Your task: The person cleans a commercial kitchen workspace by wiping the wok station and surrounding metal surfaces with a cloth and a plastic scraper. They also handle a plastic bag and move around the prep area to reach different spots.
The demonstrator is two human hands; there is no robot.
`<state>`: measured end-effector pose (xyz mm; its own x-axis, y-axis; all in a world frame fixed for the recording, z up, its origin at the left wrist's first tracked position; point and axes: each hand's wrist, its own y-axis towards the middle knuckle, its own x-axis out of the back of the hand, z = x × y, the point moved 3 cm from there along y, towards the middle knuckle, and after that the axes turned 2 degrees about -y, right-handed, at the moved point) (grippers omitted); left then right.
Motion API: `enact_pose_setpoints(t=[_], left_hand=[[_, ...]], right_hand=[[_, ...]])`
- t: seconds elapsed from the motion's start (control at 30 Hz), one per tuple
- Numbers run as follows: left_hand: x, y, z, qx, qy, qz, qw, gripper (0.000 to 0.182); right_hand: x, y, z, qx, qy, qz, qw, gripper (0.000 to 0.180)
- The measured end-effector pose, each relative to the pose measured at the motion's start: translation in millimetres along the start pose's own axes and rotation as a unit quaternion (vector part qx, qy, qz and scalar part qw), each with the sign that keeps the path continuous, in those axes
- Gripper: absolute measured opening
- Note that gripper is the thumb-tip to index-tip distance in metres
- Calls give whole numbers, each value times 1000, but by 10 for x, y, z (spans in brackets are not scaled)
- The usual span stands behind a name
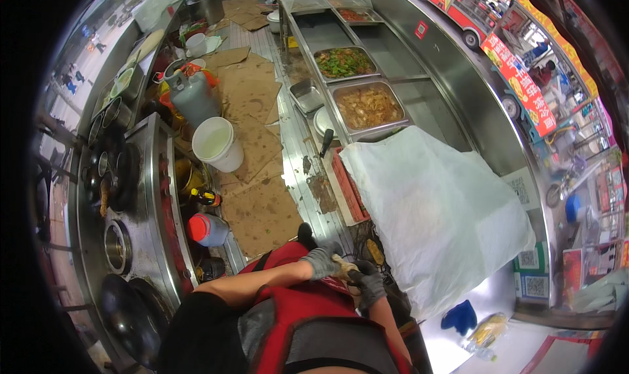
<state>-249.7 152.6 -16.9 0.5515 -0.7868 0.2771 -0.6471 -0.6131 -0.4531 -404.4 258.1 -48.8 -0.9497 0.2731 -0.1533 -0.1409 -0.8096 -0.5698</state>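
My left hand [322, 261], in a grey work glove, reaches across in front of the red and dark apron [314, 302]. Close beside it is my right hand [371, 285], in a darker grey glove. The two hands meet at the apron's front. A small beige patch [345, 267] shows between them; whether it is part of a glove or a held thing is unclear. The fingers of both hands are largely hidden. To the right of my hands, a white cloth [432, 211] is draped over the near end of the serving counter.
Steel trays of green vegetable food [344, 62] and brownish food [368, 104] sit in the counter. Cardboard [260, 211] covers the floor. A white bucket [217, 144], a gas cylinder [191, 96] and a red-lidded container [207, 230] stand left, beside a steel stove [147, 187] with woks.
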Motion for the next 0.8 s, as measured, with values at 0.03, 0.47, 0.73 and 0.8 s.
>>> enact_pose_setpoints(t=[0.03,0.47,0.73,0.8], left_hand=[[76,-47,93,-1,-20,-39,999,40],[1152,77,667,43,-406,-46,912,35],[2867,555,1250,19,-400,-173,900,33],[3309,508,1363,-11,-465,-220,857,27]], right_hand=[[-81,117,1,29,-45,21,998,26],[-1172,1122,506,-11,-6,29,999,30],[-2638,2223,1123,-9,-17,126,992,37],[-2950,2552,1242,-1,-73,137,988,35]])
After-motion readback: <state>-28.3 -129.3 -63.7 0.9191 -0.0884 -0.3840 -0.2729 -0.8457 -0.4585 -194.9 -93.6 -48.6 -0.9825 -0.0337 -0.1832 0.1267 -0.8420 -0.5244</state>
